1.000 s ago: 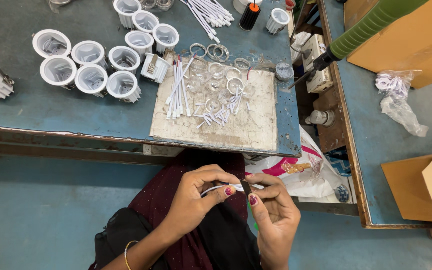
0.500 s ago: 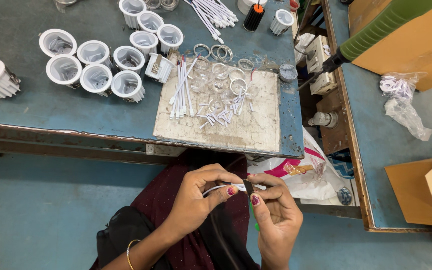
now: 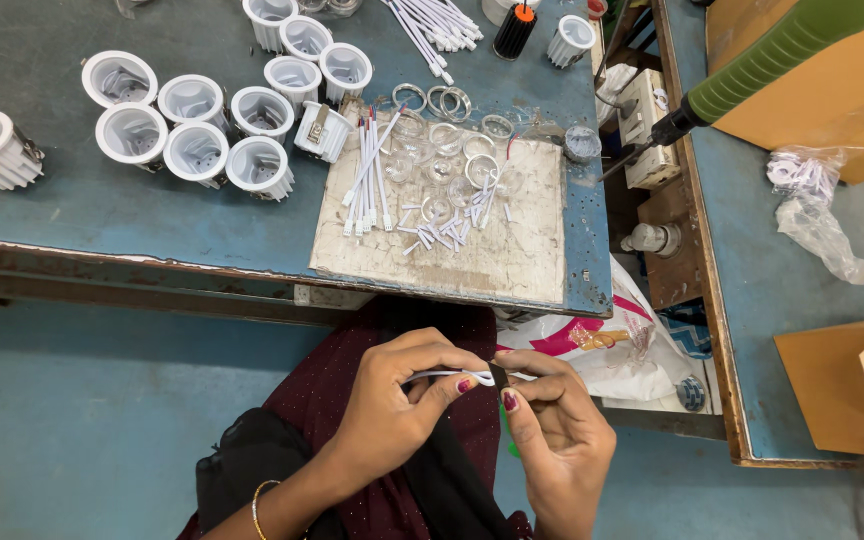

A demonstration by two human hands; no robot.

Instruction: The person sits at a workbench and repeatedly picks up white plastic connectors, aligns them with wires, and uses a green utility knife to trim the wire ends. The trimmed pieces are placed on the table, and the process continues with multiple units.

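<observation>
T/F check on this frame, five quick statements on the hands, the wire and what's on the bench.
1. Both hands pinch a thin white wire above the lap. True.
2. The left hand rests flat on the bench. False: it is below the bench edge, fingers curled on the wire.
3. The white ribbed housings sit on the blue bench, left of the worn board. True.
4. The worn board is bare. False: clear rings and white wire pieces lie on it.
5. The right hand holds the green-handled tool. False: that tool lies apart at upper right, untouched.
</observation>
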